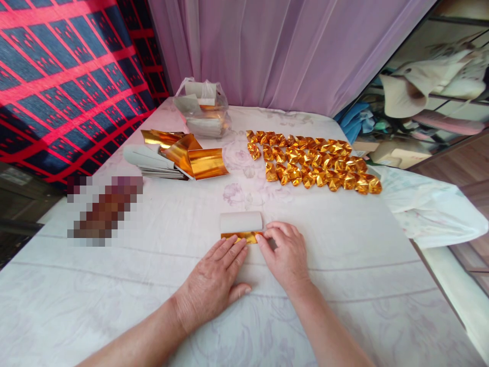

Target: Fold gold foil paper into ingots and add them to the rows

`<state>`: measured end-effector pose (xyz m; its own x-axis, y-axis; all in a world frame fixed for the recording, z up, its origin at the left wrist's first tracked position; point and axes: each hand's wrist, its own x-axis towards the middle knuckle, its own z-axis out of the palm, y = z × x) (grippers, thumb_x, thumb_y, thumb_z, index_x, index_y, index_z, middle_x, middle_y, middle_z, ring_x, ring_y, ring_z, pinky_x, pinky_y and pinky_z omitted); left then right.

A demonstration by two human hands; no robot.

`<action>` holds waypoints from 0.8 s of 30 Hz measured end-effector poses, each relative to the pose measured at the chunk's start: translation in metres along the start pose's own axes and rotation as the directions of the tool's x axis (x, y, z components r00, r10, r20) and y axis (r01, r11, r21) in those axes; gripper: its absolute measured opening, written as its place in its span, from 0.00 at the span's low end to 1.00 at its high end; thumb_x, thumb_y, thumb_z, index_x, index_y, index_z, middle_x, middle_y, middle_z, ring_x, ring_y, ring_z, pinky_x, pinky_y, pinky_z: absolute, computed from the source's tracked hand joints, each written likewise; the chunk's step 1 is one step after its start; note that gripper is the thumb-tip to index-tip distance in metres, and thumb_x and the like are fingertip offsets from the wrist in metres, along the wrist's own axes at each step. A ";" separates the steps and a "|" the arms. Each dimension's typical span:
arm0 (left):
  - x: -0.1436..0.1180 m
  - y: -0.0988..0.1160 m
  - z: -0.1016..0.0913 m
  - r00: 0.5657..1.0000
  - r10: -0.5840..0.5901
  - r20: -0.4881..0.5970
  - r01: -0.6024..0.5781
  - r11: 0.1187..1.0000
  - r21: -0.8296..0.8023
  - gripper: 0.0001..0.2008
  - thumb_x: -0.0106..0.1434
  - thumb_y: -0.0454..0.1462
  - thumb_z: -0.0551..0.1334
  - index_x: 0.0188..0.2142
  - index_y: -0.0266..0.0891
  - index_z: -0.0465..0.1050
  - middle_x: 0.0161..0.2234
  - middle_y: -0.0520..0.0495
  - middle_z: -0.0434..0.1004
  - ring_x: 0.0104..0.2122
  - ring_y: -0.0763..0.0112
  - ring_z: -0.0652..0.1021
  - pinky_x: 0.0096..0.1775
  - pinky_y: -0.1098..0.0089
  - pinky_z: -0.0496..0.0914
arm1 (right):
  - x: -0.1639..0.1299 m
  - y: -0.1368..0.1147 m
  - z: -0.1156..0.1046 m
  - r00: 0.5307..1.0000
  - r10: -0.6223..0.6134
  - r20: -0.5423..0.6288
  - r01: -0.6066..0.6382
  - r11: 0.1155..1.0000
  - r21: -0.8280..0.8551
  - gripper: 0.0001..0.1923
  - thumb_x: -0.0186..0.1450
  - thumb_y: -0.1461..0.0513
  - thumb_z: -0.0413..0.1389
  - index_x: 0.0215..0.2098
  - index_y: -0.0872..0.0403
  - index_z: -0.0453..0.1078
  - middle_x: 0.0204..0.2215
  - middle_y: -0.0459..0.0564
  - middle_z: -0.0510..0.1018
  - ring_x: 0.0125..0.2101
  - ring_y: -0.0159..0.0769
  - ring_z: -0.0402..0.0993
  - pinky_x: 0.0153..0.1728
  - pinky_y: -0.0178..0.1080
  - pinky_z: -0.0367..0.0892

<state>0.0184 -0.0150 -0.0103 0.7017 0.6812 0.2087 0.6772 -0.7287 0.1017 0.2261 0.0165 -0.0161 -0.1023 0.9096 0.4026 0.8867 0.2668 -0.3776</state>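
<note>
A sheet of gold foil paper (241, 222) lies in front of me, pale backing up and its far part curling. Along its near edge runs a folded strip showing gold. My left hand (216, 272) rests flat with its fingers stretched out, the fingertips pressing on that strip. At the strip's right end, the thumb and forefinger of my right hand (286, 250) pinch the paper's edge, while the other fingers curl above the cloth. Beyond the sheet, to the right, several folded gold foil pieces (317, 160) sit in rows.
A stack of foil paper sheets (156, 163) stands at the left, some gold side up. Behind it is a clear plastic bag (204, 109) with more paper. A pixelated patch hides something at the left. The tablecloth (153, 300) is pale and floral; shelves with hats (408, 92) stand at right.
</note>
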 end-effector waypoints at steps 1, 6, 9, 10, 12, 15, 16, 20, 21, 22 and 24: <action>0.000 0.000 0.000 1.000 -0.004 0.005 0.004 1.000 -0.009 0.33 0.69 0.54 0.52 0.63 0.32 0.61 0.63 0.38 0.66 0.63 0.53 0.66 0.62 0.56 0.61 | 0.000 0.000 0.000 1.000 0.002 0.000 -0.002 1.000 -0.002 0.10 0.67 0.58 0.56 0.28 0.51 0.71 0.38 0.51 0.78 0.39 0.40 0.70 0.41 0.42 0.61; -0.001 0.000 0.001 1.000 -0.019 0.017 0.020 0.998 -0.054 0.33 0.69 0.54 0.53 0.64 0.34 0.59 0.63 0.38 0.65 0.64 0.54 0.64 0.62 0.55 0.60 | 0.000 0.000 0.000 1.000 0.002 0.001 -0.002 1.000 -0.005 0.09 0.66 0.59 0.57 0.28 0.51 0.71 0.37 0.51 0.78 0.39 0.40 0.70 0.41 0.42 0.61; -0.001 0.000 0.001 1.000 -0.017 0.017 0.017 0.998 -0.055 0.33 0.69 0.53 0.54 0.64 0.33 0.59 0.63 0.37 0.65 0.64 0.53 0.65 0.62 0.55 0.61 | 0.000 0.000 0.000 1.000 0.004 0.001 -0.004 1.000 -0.008 0.09 0.66 0.59 0.57 0.28 0.51 0.70 0.38 0.51 0.78 0.39 0.40 0.70 0.41 0.42 0.61; -0.001 0.000 0.001 1.000 -0.017 0.017 0.018 0.998 -0.054 0.33 0.69 0.53 0.54 0.64 0.33 0.60 0.63 0.37 0.65 0.64 0.53 0.65 0.62 0.55 0.61 | 0.000 -0.001 0.000 1.000 0.006 0.000 -0.006 1.000 -0.008 0.09 0.66 0.59 0.57 0.28 0.51 0.70 0.38 0.51 0.78 0.39 0.40 0.70 0.41 0.42 0.61; -0.001 0.000 0.001 1.000 -0.016 0.014 0.017 0.999 -0.050 0.33 0.69 0.53 0.54 0.63 0.32 0.60 0.63 0.37 0.65 0.63 0.53 0.65 0.62 0.55 0.62 | 0.001 -0.001 0.000 1.000 0.009 -0.005 -0.009 1.000 -0.006 0.09 0.66 0.59 0.56 0.28 0.51 0.70 0.38 0.51 0.78 0.39 0.40 0.70 0.41 0.42 0.61; 0.000 0.001 0.000 1.000 -0.015 0.014 0.016 0.999 -0.040 0.33 0.68 0.53 0.55 0.63 0.32 0.61 0.63 0.37 0.66 0.63 0.53 0.65 0.61 0.54 0.62 | 0.001 -0.001 0.000 1.000 0.013 -0.006 -0.013 1.000 0.005 0.09 0.66 0.59 0.57 0.27 0.51 0.70 0.37 0.50 0.78 0.39 0.39 0.70 0.41 0.42 0.61; 0.000 0.001 0.000 1.000 -0.017 0.016 0.017 0.999 -0.040 0.32 0.68 0.53 0.55 0.63 0.32 0.61 0.63 0.37 0.66 0.63 0.53 0.65 0.62 0.55 0.62 | 0.001 -0.001 0.000 1.000 0.016 -0.004 -0.016 1.000 0.006 0.09 0.66 0.59 0.57 0.28 0.51 0.70 0.37 0.50 0.78 0.39 0.39 0.70 0.41 0.41 0.61; 0.000 0.001 -0.001 1.000 -0.021 0.019 0.021 0.999 -0.039 0.32 0.69 0.53 0.54 0.63 0.33 0.61 0.63 0.38 0.66 0.63 0.54 0.65 0.62 0.55 0.62 | 0.001 -0.001 0.001 1.000 0.023 -0.002 -0.023 1.000 -0.001 0.08 0.65 0.60 0.57 0.28 0.51 0.69 0.37 0.50 0.78 0.39 0.40 0.70 0.41 0.41 0.60; 0.000 0.000 -0.001 1.000 -0.018 0.019 0.019 0.999 -0.037 0.32 0.69 0.53 0.54 0.63 0.33 0.61 0.63 0.38 0.66 0.63 0.53 0.66 0.61 0.55 0.62 | 0.001 -0.002 0.001 1.000 0.023 -0.005 -0.023 1.000 -0.001 0.08 0.65 0.60 0.57 0.28 0.51 0.69 0.37 0.50 0.78 0.39 0.40 0.70 0.41 0.42 0.60; 0.000 0.000 -0.001 1.000 -0.014 0.018 0.015 0.999 -0.035 0.32 0.69 0.53 0.54 0.63 0.33 0.61 0.63 0.38 0.66 0.63 0.53 0.66 0.61 0.55 0.62 | 0.001 -0.002 0.001 1.000 0.022 -0.009 -0.022 1.000 -0.001 0.07 0.65 0.60 0.57 0.28 0.51 0.69 0.38 0.50 0.78 0.39 0.40 0.70 0.41 0.42 0.60; 0.000 0.000 -0.001 1.000 -0.011 0.015 0.012 0.999 -0.030 0.32 0.69 0.53 0.54 0.63 0.33 0.61 0.63 0.38 0.66 0.63 0.54 0.66 0.62 0.56 0.62 | 0.001 -0.002 0.001 1.000 0.023 -0.013 -0.023 1.000 -0.001 0.07 0.65 0.60 0.57 0.29 0.51 0.69 0.37 0.50 0.78 0.39 0.40 0.70 0.41 0.42 0.60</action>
<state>0.0179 -0.0152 -0.0098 0.6972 0.6905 0.1928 0.6785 -0.7224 0.1336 0.2241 0.0171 -0.0160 -0.0755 0.9113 0.4047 0.8894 0.2450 -0.3859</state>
